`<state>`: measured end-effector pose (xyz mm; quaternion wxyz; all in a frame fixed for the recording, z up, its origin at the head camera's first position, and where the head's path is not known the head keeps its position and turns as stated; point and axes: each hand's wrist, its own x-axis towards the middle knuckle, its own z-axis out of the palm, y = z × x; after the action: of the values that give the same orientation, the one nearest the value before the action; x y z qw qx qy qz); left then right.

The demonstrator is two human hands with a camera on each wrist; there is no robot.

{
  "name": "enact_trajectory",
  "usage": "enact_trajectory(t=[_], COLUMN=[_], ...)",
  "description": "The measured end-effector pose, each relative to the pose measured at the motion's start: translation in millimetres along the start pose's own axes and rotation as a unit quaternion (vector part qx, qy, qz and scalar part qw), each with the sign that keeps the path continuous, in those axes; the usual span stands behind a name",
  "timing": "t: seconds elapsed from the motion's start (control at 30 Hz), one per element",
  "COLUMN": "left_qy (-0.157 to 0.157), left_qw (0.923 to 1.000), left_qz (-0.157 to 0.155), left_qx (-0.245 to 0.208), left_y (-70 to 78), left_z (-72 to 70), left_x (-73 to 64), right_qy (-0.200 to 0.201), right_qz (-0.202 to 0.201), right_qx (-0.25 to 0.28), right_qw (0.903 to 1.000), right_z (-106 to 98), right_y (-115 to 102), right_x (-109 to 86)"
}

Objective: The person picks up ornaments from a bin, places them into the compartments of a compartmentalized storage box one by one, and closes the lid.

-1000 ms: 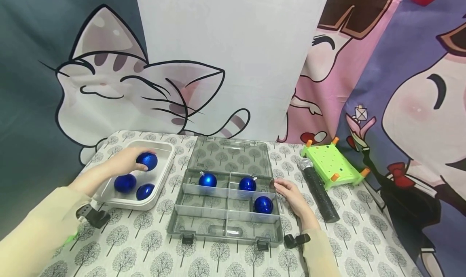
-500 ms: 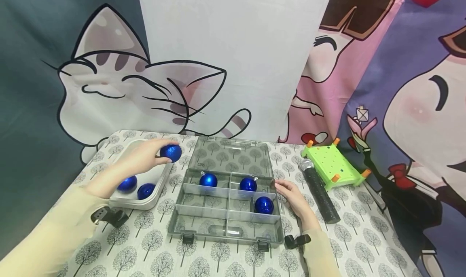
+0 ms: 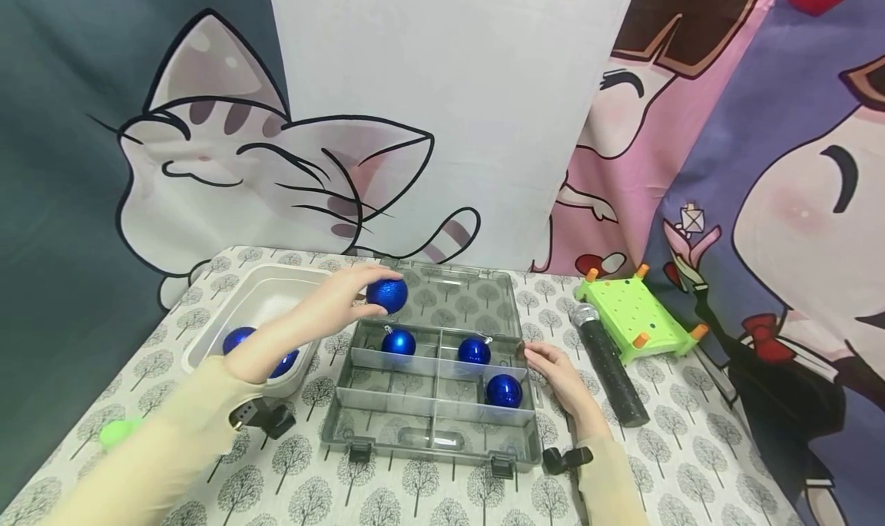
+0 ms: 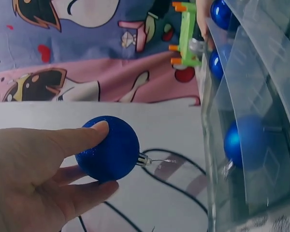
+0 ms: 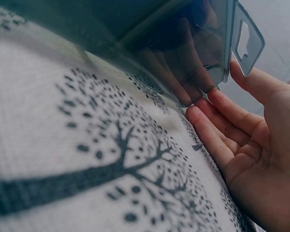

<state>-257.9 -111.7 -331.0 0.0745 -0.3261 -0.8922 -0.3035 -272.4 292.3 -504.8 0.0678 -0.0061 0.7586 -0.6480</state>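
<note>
My left hand (image 3: 339, 303) pinches a textured blue Christmas bauble (image 3: 387, 296) between thumb and fingers. It hangs in the air over the far left part of a grey clear compartment box (image 3: 380, 426). In the left wrist view the bauble's silver cap and wire loop point away from the palm. Three glossy blue baubles sit in the box: one at back left (image 3: 399, 343), one at back right (image 3: 474, 351), one in the middle right compartment (image 3: 504, 391). My right hand (image 3: 561, 372) touches the box's right side near its back corner, fingers fairly straight.
Left of the box stands a white tray (image 3: 200, 349) with blue baubles inside, partly hidden by my left forearm. A black microphone (image 3: 611, 372) and an upturned green toy table (image 3: 632, 311) with orange feet lie to the right. The box's lid (image 3: 463, 299) lies open at the back.
My left hand has lifted the textured bauble out of the white tray and carried it right, over the box's back left. The right hand stays on the box's side.
</note>
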Motion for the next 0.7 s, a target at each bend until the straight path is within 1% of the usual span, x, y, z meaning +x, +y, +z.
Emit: enact_trajectory(t=[0.1, 0.27, 0.47, 0.7], left_qy=[-0.005, -0.033, -0.061, -0.072], left_qw=[0.9998, 0.9982, 0.9959, 0.9926], left_qz=[0.020, 0.049, 0.066, 0.096], left_qx=[-0.004, 0.008, -0.007, -0.018], left_y=[5.7, 13.9, 23.5, 35.3], left_z=[9.2, 25.2, 44.0, 61.7], left_x=[4.4, 10.7, 14.8, 14.8], right_qy=[-0.003, -0.011, -0.013, -0.010], right_qz=[0.000, -0.009, -0.011, -0.008], right_qx=[-0.001, 0.005, 0.009, 0.007], right_qw=[1.0000, 0.9999, 0.9998, 0.9999], right_z=[-0.2, -1.2, -1.4, -1.2], right_y=[0.1, 0.5, 0.8, 0.5], right_x=[-0.6, -0.5, -0.7, -0.2])
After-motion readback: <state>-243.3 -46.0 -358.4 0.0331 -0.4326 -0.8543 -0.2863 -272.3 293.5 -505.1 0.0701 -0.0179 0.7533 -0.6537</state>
